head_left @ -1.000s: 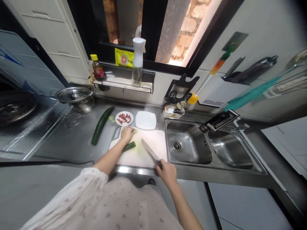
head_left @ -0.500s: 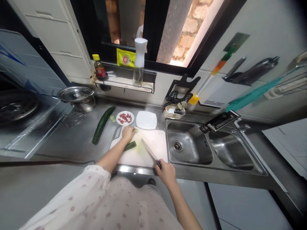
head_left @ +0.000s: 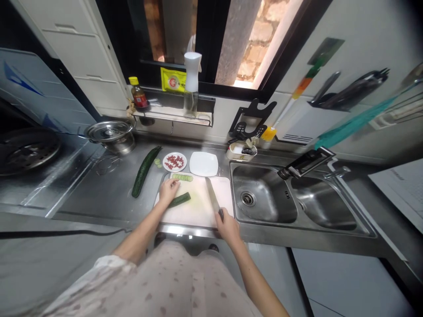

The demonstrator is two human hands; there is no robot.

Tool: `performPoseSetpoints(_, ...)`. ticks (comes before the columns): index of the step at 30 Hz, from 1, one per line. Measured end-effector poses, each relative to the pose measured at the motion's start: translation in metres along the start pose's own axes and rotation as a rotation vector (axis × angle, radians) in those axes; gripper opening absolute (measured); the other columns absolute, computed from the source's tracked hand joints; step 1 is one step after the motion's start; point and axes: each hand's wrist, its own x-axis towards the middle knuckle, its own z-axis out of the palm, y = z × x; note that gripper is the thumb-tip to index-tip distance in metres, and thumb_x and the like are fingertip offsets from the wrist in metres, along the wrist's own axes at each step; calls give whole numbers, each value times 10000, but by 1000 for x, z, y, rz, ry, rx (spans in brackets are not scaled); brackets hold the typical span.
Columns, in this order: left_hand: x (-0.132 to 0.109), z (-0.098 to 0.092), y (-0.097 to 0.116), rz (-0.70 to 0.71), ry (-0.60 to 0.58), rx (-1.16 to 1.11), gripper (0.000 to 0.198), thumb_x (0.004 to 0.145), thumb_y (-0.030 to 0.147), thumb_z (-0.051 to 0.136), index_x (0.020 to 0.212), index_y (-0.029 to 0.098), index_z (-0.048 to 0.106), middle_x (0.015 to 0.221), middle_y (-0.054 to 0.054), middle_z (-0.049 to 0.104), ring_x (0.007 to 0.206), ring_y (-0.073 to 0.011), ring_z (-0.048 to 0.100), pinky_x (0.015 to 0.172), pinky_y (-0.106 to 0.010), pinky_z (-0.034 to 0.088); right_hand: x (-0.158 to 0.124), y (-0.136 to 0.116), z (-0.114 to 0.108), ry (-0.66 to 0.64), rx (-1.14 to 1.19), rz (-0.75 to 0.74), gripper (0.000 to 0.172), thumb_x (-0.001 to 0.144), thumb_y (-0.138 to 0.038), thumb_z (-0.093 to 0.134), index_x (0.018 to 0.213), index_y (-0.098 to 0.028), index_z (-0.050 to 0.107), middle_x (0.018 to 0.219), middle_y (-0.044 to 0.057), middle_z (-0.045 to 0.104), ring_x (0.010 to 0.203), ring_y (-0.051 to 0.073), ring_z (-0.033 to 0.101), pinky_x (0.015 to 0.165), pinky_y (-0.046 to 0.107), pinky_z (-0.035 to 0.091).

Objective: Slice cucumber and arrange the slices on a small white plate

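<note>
My right hand (head_left: 228, 223) grips the handle of a kitchen knife (head_left: 213, 197), its blade pointing away over the right part of the white cutting board (head_left: 201, 215). Over the board's left side, my left hand (head_left: 169, 190) is loosely curled with fingers apart, and I see nothing held in it. A row of overlapping cucumber slices (head_left: 182, 177) lies along the board's far edge, just beyond that hand. Closer to me lies a cut piece of cucumber (head_left: 180, 199), its left end partly hidden by my left hand and wrist.
Left of the board lie a whole cucumber (head_left: 146, 171) and a few loose slices (head_left: 157, 163). Behind it stand a plate of chopped red pieces (head_left: 174, 162) and a white square plate (head_left: 203, 164). A steel pot (head_left: 114, 136) is far left; a double sink (head_left: 264, 196) is right.
My left hand has drawn back toward me and left, uncovering the row of slices at the board's far edge. The knife blade has swung to point more straight away from me.
</note>
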Motion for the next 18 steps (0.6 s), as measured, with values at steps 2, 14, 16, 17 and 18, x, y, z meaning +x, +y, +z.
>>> performPoseSetpoints(2,-15,-5,-5,9,-11,12,226,841,338,569,937,194,714,906,-47,700,863,-190,612,842,-334,473,1,-3,1,11,17,-24,331,983,-406,338,1154,-220,551,940,58,701,869,180,639,635,237,305)
performPoseSetpoints(14,-55,-8,20,232,-153,140,241,908,360,524,952,229,722,926,-54,688,913,-191,585,857,-331,431,-1,-25,9,-47,-25,-131,368,987,-435,311,1021,-208,599,861,54,691,833,173,631,635,241,310)
performPoseSetpoints(16,-52,-6,22,259,-152,141,246,915,356,518,961,232,725,931,-54,681,918,-189,577,851,-326,427,-2,-27,10,-61,-38,-143,362,987,-431,310,1034,-210,593,868,54,691,835,176,632,639,245,312)
performPoseSetpoints(17,-50,-6,23,275,-149,140,249,919,354,514,961,232,728,932,-53,680,919,-188,574,848,-324,426,-2,-28,11,-67,-47,-146,356,986,-429,312,1037,-211,589,874,55,692,835,178,633,639,248,311)
performPoseSetpoints(18,-48,-5,23,290,-147,138,252,921,352,513,958,232,731,931,-52,680,918,-186,572,845,-323,424,-3,-29,12,-73,-55,-150,350,986,-428,316,1039,-212,586,879,56,693,835,180,635,639,250,310)
